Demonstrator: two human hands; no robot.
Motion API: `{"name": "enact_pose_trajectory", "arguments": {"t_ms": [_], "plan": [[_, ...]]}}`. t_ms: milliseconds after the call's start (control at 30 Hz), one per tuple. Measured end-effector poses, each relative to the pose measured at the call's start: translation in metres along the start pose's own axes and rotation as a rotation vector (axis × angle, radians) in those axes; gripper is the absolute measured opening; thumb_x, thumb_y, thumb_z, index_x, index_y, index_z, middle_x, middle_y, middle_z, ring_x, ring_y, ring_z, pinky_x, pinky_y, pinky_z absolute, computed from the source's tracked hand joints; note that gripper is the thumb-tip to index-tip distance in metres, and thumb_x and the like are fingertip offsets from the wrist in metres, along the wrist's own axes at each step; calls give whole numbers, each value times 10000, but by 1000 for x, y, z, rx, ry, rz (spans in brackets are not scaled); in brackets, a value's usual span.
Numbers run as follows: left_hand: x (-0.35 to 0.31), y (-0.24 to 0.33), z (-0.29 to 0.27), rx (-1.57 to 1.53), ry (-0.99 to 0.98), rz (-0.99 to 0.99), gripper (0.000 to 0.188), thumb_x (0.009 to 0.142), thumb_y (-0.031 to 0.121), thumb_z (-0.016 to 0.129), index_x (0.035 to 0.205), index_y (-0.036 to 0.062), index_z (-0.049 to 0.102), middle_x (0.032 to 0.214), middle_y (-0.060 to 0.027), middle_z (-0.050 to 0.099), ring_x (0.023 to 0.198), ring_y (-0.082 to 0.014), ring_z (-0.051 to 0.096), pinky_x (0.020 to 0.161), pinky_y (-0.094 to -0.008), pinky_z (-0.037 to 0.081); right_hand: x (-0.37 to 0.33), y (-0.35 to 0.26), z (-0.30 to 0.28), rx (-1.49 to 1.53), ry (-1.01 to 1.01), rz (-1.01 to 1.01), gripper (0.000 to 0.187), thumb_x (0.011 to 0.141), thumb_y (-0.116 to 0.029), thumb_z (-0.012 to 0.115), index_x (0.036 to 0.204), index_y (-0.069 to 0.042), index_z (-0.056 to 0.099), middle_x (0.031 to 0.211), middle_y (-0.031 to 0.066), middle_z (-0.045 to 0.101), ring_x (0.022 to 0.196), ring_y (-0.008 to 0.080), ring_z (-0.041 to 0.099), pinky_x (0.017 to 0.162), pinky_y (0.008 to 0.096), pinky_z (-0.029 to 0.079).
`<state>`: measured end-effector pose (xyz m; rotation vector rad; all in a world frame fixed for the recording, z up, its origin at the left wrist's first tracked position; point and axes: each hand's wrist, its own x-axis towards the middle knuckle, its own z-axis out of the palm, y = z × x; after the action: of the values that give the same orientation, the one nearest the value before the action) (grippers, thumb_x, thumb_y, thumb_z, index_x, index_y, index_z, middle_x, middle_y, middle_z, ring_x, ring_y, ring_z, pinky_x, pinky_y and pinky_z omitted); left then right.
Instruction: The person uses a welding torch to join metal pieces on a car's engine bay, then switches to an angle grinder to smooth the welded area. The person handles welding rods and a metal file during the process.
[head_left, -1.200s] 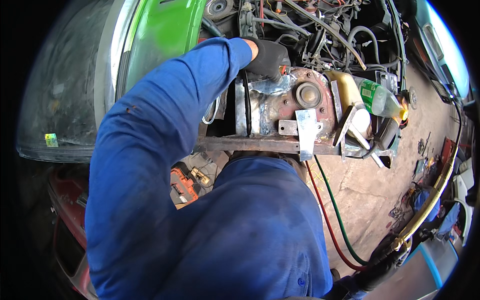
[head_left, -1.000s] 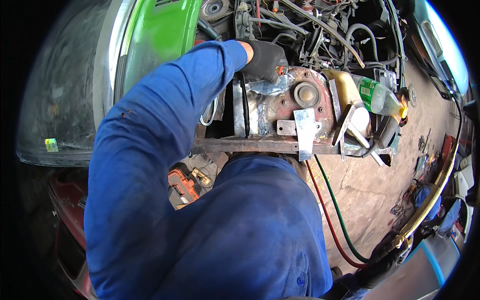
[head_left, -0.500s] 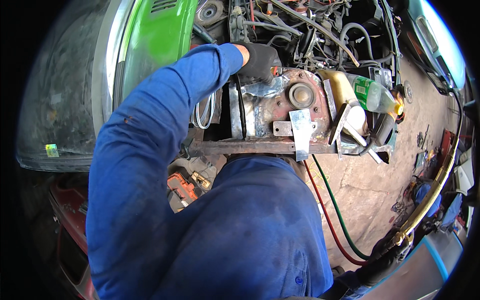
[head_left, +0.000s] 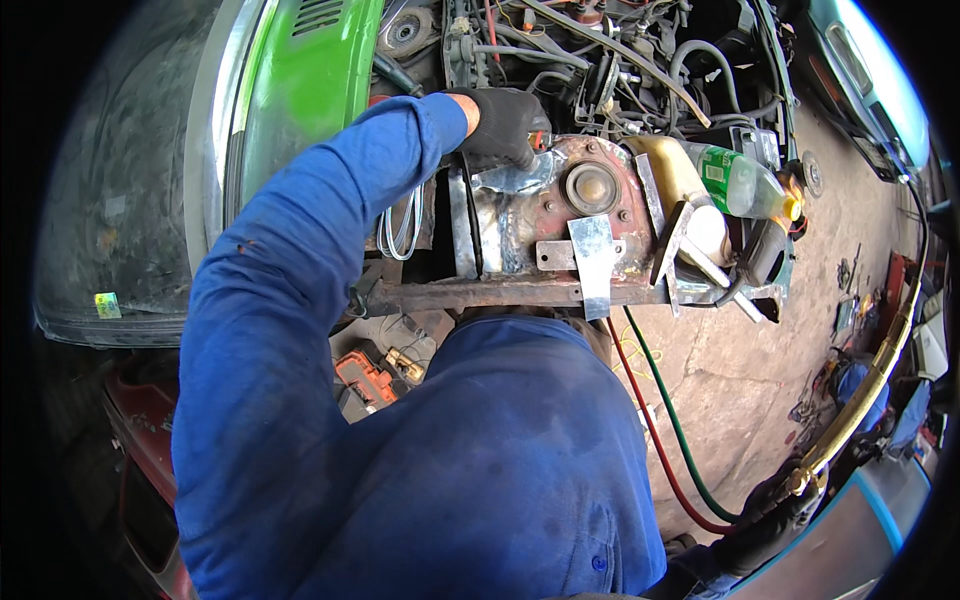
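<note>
Torch (head_left: 884,375) held wide in the right hand (head_left: 775,515), left hand (head_left: 500,130) at the patched metalwork.
The gloved left fingers curl around a red-orange object (head_left: 540,141), mostly hidden, so its kind cannot be told; it sits at the upper edge of the silver sheet metal (head_left: 515,178), beside the round fitting (head_left: 592,188), an edge that probably steadies the hand. The right hand, dark against its surroundings, appears wrapped around the tool's lower end; the long brass tube slants up and away from the body, seemingly keeping its far end clear of the sleeves. Red hose (head_left: 655,440) and green hose (head_left: 681,440) curve slackly toward that hand, perhaps leaving the arm free.
</note>
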<state>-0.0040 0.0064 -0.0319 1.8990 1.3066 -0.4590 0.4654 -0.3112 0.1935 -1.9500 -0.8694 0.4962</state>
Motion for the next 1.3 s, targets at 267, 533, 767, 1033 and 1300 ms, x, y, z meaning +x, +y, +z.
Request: {"name": "enact_pose_trajectory", "arguments": {"t_ms": [267, 533, 767, 1033, 1300], "plan": [[-23, 18, -14, -3, 21, -42, 724, 863, 528, 819, 1381, 42, 676, 1278, -229, 724, 1153, -352, 733, 990, -466, 562, 16, 22, -15, -818, -41, -671, 250, 1071, -70, 676, 1308, 2, 641, 1181, 214, 721, 1012, 335, 731, 906, 411, 605], [-66, 16, -49, 110, 487, 37, 614, 990, 588, 684, 1324, 73, 674, 1284, -200, 685, 1114, -399, 711, 1028, -508, 533, 24, 22, -15, -426, -117, -248, 277, 1116, -143, 593, 1338, 18, 632, 1183, 164, 704, 1051, 259, 691, 894, 349, 590], [-200, -10, -104, 331, 706, -93, 605, 1003, 433, 680, 1489, 80, 608, 1483, -216, 599, 1118, -319, 728, 962, -426, 573, 37, 14, 10, -244, -73, -201, 395, 1135, -321, 562, 1336, 13, 627, 1124, 124, 668, 940, 182, 648, 758, 276, 549], [-260, -80, -59, 139, 834, -633, 485, 1023, 499, 677, 1268, 83, 726, 1239, -224, 723, 1122, -377, 711, 997, -506, 537, 47, -10, 26, -114, -164, -265, 312, 1117, -270, 604, 1185, 31, 652, 936, 130, 616, 710, 190, 566, 535, 291, 495], [-250, -93, -20, 695, 985, -744, 434, 970, 440, 735, 1323, 188, 737, 1263, -137, 746, 1156, -376, 686, 989, -506, 545, 71, 33, -5, -121, -82, -100, 433, 1171, -366, 532, 1361, 18, 600, 1126, 124, 682, 959, 115, 670, 801, 208, 582]]}}
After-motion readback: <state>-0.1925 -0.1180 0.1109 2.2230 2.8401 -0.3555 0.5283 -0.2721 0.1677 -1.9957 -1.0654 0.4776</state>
